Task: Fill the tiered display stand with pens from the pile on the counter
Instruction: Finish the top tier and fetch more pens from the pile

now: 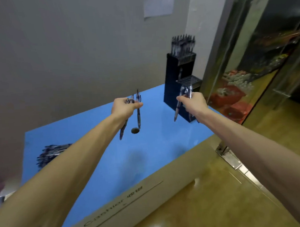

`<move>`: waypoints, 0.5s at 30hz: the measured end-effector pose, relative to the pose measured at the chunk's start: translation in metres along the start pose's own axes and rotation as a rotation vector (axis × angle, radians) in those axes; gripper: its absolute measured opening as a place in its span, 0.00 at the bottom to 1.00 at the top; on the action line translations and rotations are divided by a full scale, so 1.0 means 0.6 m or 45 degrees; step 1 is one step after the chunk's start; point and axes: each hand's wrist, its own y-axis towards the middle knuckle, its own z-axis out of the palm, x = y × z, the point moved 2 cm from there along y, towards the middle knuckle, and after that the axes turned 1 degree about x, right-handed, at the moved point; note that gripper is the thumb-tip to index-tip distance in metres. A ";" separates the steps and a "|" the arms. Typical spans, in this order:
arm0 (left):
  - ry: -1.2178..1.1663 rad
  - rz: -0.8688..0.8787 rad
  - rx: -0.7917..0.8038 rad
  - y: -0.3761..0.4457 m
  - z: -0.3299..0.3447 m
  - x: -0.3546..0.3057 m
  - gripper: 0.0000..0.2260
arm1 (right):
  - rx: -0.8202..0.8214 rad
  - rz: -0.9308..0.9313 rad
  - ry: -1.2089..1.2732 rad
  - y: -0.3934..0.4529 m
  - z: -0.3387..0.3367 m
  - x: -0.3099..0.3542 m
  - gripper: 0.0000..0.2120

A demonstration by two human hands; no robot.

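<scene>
Pen pile point(50, 154) lies on blue counter point(148, 148) at near left. Left hand point(123, 107) grips pens point(138, 112), right hand point(194, 102) grips more point(177, 104), w/ tiered stand point(179, 87) just beyond: top tier full, lower grid mostly empty. Carry step; next prob. needs tips lined up over grid holes.

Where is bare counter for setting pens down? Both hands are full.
Bare: the blue counter between the pen pile and display stand, except the small hole. Crowded: far left by the pile, far right by the stand.
</scene>
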 end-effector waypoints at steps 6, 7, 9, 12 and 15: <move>0.090 0.104 -0.045 -0.001 0.143 -0.092 0.13 | -0.144 -0.038 -0.018 0.049 -0.191 -0.047 0.18; 0.104 0.111 -0.067 0.000 0.172 -0.107 0.12 | -0.144 -0.053 -0.037 0.062 -0.223 -0.059 0.17; 0.122 0.133 -0.101 0.006 0.234 -0.138 0.13 | -0.161 -0.093 -0.078 0.096 -0.290 -0.080 0.19; 0.159 0.180 -0.174 0.020 0.321 -0.190 0.13 | -0.124 -0.154 -0.110 0.163 -0.383 -0.096 0.16; 0.200 0.189 -0.258 0.041 0.392 -0.248 0.10 | -0.027 -0.218 -0.045 0.229 -0.457 -0.095 0.10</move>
